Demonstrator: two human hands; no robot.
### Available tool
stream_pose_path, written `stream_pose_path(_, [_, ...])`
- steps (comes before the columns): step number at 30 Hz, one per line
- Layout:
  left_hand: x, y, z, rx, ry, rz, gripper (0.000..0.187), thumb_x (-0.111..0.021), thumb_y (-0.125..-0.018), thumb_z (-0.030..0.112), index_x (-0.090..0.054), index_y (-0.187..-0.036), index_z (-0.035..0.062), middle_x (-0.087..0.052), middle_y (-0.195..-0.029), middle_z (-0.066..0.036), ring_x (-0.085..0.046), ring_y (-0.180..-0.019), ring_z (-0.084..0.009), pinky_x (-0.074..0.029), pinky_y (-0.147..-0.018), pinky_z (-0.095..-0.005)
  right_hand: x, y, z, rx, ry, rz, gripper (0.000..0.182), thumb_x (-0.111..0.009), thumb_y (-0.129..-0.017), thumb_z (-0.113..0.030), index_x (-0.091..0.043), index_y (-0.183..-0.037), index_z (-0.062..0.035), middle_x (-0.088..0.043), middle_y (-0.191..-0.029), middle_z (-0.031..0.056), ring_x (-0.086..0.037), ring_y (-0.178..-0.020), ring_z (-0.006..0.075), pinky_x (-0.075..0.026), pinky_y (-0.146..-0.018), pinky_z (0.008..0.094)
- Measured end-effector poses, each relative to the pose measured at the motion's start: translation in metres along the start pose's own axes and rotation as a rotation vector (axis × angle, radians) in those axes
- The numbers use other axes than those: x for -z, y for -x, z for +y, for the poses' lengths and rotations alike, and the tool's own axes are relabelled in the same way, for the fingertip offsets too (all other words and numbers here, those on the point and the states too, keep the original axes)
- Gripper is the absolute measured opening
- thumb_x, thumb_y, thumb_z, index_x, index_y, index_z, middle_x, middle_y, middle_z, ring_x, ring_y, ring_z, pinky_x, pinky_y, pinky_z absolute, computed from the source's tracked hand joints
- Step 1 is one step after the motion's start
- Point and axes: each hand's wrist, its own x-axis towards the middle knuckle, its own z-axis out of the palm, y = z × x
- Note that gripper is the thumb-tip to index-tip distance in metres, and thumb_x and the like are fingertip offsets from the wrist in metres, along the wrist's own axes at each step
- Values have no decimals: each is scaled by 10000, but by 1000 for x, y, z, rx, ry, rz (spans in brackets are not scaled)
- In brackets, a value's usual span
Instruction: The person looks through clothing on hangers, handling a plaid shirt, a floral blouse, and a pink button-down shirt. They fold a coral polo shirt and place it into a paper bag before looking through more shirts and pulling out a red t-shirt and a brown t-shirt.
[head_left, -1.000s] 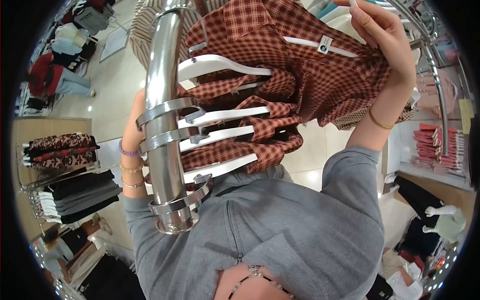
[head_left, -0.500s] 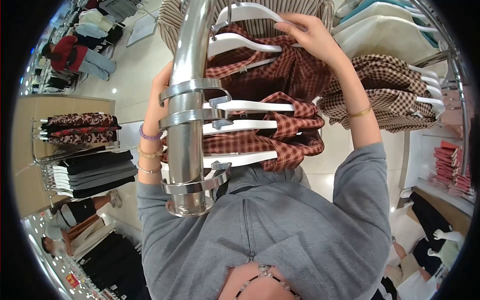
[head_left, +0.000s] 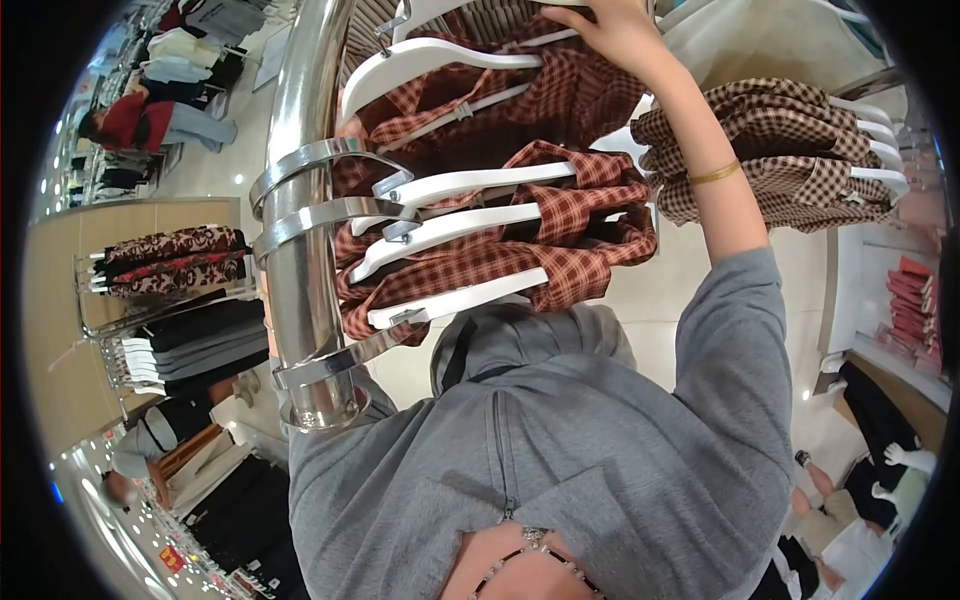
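Observation:
Several rust-red plaid shirts hang on white clothes hangers from a thick chrome rail in front of me. My right hand is at the top edge, closed at the end of the farthest white hanger, above a plaid shirt's shoulder. Its fingertips are partly cut off by the frame. My left hand is almost wholly hidden behind the rail; only a sliver of skin shows beside the second plaid shirt. What its fingers do is out of sight.
Brown checked shirts hang at right, with folded red-pink clothes beyond. Racks of dark clothes stand at left. A person in a red top is upper left; another person is lower left.
The rail has shifted left in view, with the shirts turned slightly on it. My right hand has moved up toward the top edge. My left hand and forearm have become mostly hidden behind the rail.

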Motion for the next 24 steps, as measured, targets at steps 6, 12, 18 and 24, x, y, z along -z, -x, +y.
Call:
stream_pose_path(6, [23, 12, 22, -6, 118, -150, 342, -643, -915, 180, -593, -1199, -4, -612, -920, -23, -543, -866, -98, -419, -794, -232, -19, 20, 61, -213, -208, 17, 145, -588, -823, -55, -626, -960, -26, -561, -834, 139, -539, -790, 293, -436, -730, 375])
stream_pose_path(12, [24, 13, 43, 86, 174, -314, 338, -670, -893, 224, -625, -1137, -5, -590, -878, -11, -516, -829, -90, -400, -759, -228, -25, 17, 91, -335, -472, -78, 118, -536, -811, 1, -609, -902, 11, -566, -753, 94, -521, -714, 167, -429, -660, 329])
stream_pose_path(18, [11, -1, 36, 220, 139, -395, 345, -697, -870, 268, -657, -1075, -6, -568, -836, 2, -489, -792, -83, -382, -724, -224, -25, 19, 84, -240, -397, -19, 93, -555, -814, -13, -603, -887, 20, -588, -803, 139, -542, -744, 224, -454, -715, 319])
stream_pose_path(24, [-7, -14, 19, 77, -10, -322, 406, -638, -914, 307, -630, -1154, -20, -486, -798, 28, -437, -764, -88, -381, -724, -235, 51, 11, -22, 207, 138, 190, 388, -719, -848, -261, -620, -1149, -37, -627, -924, 46, -592, -866, 151, -480, -767, 316])
